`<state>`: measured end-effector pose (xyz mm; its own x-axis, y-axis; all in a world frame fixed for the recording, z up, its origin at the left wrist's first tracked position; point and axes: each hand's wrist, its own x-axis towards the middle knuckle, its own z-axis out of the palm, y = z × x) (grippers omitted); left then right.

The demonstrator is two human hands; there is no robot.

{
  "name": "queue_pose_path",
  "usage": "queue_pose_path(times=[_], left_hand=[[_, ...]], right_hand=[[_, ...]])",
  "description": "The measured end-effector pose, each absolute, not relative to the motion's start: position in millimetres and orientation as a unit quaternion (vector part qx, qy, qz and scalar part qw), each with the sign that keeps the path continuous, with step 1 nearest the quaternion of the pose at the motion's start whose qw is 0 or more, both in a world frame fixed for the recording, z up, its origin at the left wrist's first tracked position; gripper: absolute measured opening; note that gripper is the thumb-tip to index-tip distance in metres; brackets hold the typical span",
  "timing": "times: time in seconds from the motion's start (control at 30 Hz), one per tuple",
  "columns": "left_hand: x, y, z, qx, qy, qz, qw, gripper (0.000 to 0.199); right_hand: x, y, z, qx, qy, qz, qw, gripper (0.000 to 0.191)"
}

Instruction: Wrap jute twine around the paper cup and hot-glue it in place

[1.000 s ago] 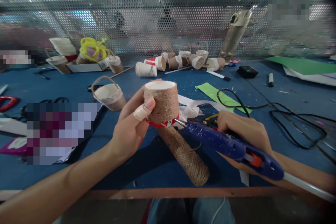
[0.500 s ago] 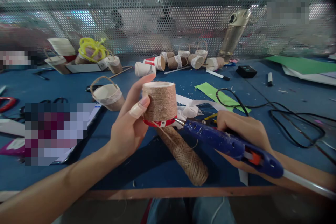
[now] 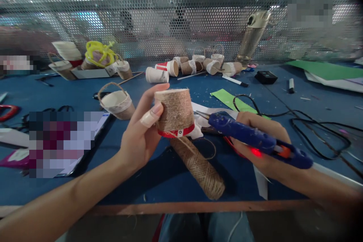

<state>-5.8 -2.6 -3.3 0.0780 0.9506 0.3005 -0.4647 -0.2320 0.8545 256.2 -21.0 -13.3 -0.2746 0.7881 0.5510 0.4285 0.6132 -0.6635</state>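
My left hand grips a paper cup wrapped in jute twine, with a bare red band showing along its lower edge. Thumb and fingers close around the cup's left side. In my right hand is a blue hot glue gun, a red light glowing by its grip and a glue stick out the back. Its metal nozzle points at the cup's right side, a small gap away. Below the cup lies a roll of jute twine, with a loose strand running up to the cup.
A small twine basket with lace stands left of the cup. More wrapped cups lie at the back before a perforated metal screen. A black cable curls at right. A phone-like tablet lies left; a bottle leans behind.
The glue gun has drawn back from the red band, its nozzle now higher and off the cup. The cup has tilted slightly. A red light now shows on the gun.
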Motion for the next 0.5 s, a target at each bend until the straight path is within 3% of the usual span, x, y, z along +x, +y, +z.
queue_pose_path(times=[0.13,0.33,0.4,0.5], left_hand=[[-5.8,-3.2,-5.6,0.473,0.260,0.608,0.582,0.031],[-2.8,-4.4,-5.2,0.465,0.308,0.587,0.586,0.044],[-1.3,-4.8,-4.8,0.462,0.316,0.587,0.585,0.049],[0.1,-4.8,-4.2,0.461,0.331,0.587,0.578,0.051]], right_hand=[[251.5,-23.4,-14.7,-0.347,-0.760,0.229,0.499,0.018],[239.6,-28.3,-19.7,-0.268,-0.747,0.360,0.491,0.043],[236.7,-30.9,-23.1,-0.258,-0.735,0.392,0.490,0.041],[234.3,-35.2,-24.7,-0.350,-0.717,0.351,0.490,0.030]])
